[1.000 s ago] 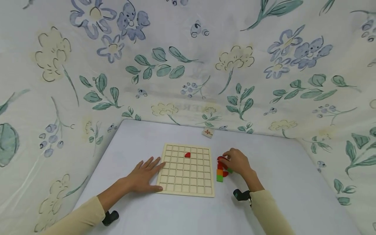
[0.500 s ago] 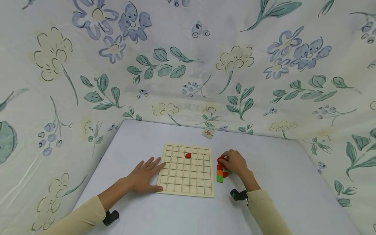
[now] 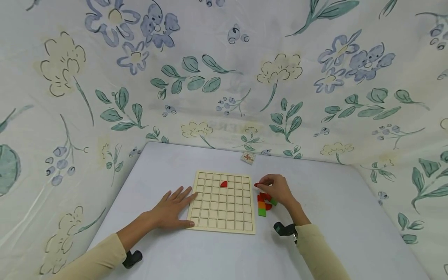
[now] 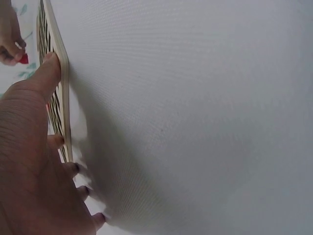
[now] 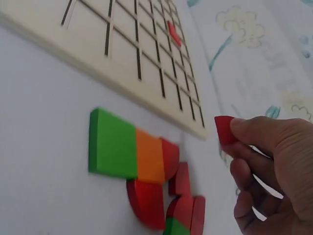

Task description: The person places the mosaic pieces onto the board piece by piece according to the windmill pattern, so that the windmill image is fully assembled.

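Note:
My right hand [image 3: 278,189] pinches a red block [image 5: 225,129] between thumb and forefinger, raised just off the right edge of a wooden grid board [image 3: 224,217]. Spread flat, my left hand [image 3: 171,210] lies along the board's left side, thumb and a fingertip on its rim. One red quarter-round piece [image 3: 224,184] sits in a cell of the board's second row from the far edge. Below my right hand are loose blocks: a green square [image 5: 112,144], an orange one [image 5: 149,155] and several red ones, among them a rounded red piece [image 5: 146,203].
A small card with a red pattern [image 3: 248,158] lies on the white table [image 3: 224,256] near its far edge. Floral cloth [image 3: 224,77] hangs behind and at the sides. A dark wrist camera [image 3: 132,259] juts from below the left sleeve.
My right hand has lifted a red block out of the pile and brought it slightly up and left, toward the board. The left hand has stayed where it was.

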The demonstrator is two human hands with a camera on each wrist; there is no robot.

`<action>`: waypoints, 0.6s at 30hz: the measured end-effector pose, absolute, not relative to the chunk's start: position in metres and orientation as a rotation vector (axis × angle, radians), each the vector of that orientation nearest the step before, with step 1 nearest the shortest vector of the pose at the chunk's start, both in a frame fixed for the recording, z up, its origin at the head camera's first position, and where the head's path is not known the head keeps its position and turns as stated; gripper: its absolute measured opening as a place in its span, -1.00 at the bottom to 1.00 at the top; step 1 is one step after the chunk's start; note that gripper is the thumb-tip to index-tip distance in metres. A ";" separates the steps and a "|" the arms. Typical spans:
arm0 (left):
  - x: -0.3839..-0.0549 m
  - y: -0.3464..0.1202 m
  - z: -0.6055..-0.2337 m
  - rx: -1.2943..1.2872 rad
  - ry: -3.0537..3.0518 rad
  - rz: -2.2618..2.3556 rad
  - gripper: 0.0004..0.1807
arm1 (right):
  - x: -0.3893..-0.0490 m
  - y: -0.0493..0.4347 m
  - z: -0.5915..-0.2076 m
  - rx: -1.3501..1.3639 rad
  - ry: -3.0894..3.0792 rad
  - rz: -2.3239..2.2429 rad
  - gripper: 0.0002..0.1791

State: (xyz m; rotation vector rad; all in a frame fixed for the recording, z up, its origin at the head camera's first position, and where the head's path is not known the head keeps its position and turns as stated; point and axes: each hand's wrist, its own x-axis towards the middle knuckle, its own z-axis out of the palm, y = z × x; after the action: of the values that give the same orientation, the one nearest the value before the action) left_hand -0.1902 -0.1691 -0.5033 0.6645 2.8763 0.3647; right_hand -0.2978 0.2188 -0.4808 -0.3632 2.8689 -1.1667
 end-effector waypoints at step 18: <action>-0.191 -0.171 -0.503 0.688 2.883 0.392 0.08 | -0.290 0.166 -0.486 -0.581 2.673 -1.434 -0.80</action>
State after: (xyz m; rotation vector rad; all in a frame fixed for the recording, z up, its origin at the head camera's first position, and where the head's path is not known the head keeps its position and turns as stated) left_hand -0.1906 -0.1714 -0.5030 0.6883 2.8833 0.3922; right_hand -0.2898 0.1656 -0.4858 -0.5810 2.6726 -1.4342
